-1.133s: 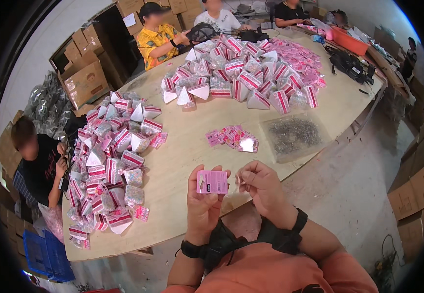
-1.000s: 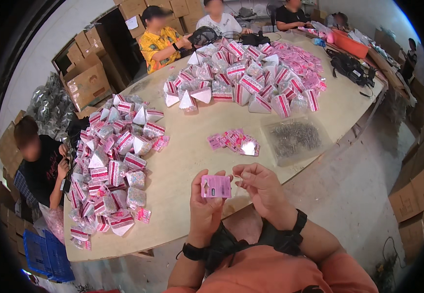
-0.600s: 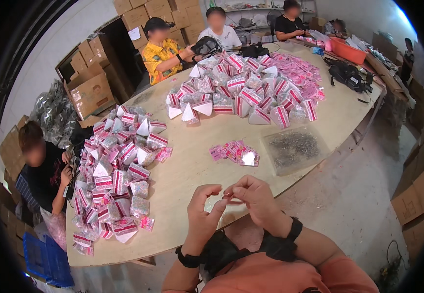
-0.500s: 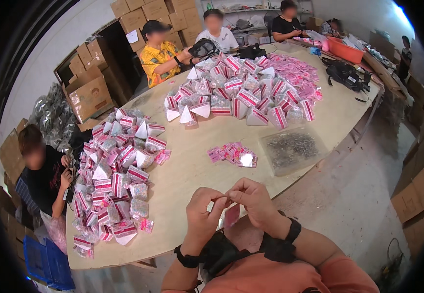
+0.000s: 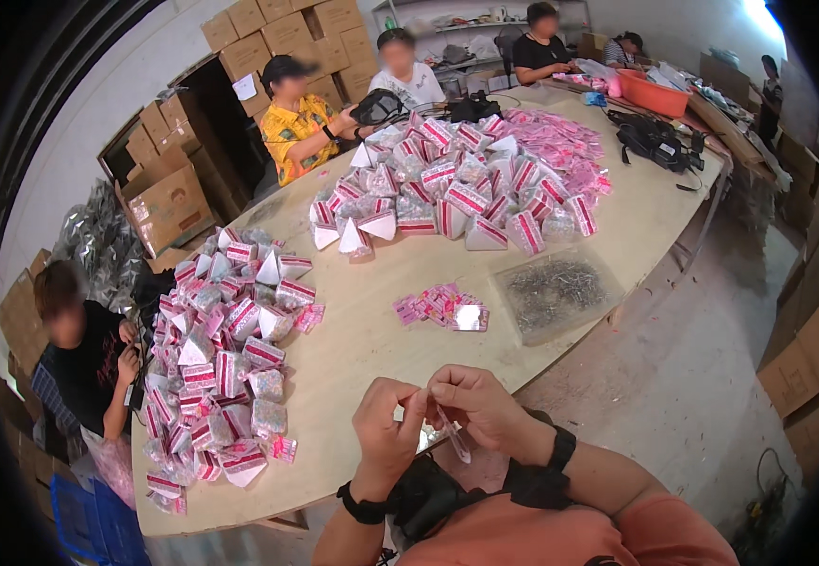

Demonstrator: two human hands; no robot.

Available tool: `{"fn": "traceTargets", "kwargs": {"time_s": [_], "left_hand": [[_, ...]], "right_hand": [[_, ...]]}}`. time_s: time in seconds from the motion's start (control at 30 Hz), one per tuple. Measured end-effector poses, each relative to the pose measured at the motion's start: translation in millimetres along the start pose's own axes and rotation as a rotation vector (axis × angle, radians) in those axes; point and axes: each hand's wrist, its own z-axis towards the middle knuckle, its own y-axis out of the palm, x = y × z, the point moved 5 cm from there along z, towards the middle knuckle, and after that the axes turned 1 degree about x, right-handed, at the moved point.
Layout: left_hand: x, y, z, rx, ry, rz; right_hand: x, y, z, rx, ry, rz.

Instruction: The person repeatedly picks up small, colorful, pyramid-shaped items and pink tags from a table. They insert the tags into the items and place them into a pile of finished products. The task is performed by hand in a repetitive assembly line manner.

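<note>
Pale card (image 5: 454, 440): hangs aslant and nearly edge-on beneath your right fingertips, by the near edge of the table (image 5: 357, 316).
Your right hand (image 5: 483, 406): grasps the card, thumb pressed to bent fingers.
Your left hand (image 5: 387, 424): thumb and forefinger drawn together, their tips meeting the right hand's; whether they grip anything is too small to make out.
Your wrists: a black band on each, below the sleeves of your orange shirt (image 5: 532, 528).
Small pile ahead: pink cards (image 5: 428, 305) lie overlapping on the table beyond your hands, a shiny one at the right end.
Clear box (image 5: 602, 308): just right of those cards, with a tangle of thin metal pieces (image 5: 553, 288) inside.
Left heap: bagged packs (image 5: 225, 373) with pink-and-white labels, tumbled along the table's left side.
Far heap: more labelled bags (image 5: 456, 184) across the table, flat pink packets (image 5: 560, 137) beside them.
Around you: a co-worker in a yellow patterned shirt (image 5: 294, 132) holds something black; another in white (image 5: 407, 85) sits alongside; a third, in black (image 5: 89, 330), is at the left heap.
Behind them: stacked brown cartons (image 5: 287, 47).
</note>
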Motion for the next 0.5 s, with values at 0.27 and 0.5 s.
{"fn": "traceTargets", "kwargs": {"time_s": [0.27, 0.5], "left_hand": [[-20, -2, 8, -0.257, -0.17, -0.339], [-25, 3, 3, -0.686, -0.401, -0.622]], "right_hand": [[-6, 3, -5, -0.049, 0.091, -0.076], [-3, 5, -8, -0.1, 0.19, -0.089]]}}
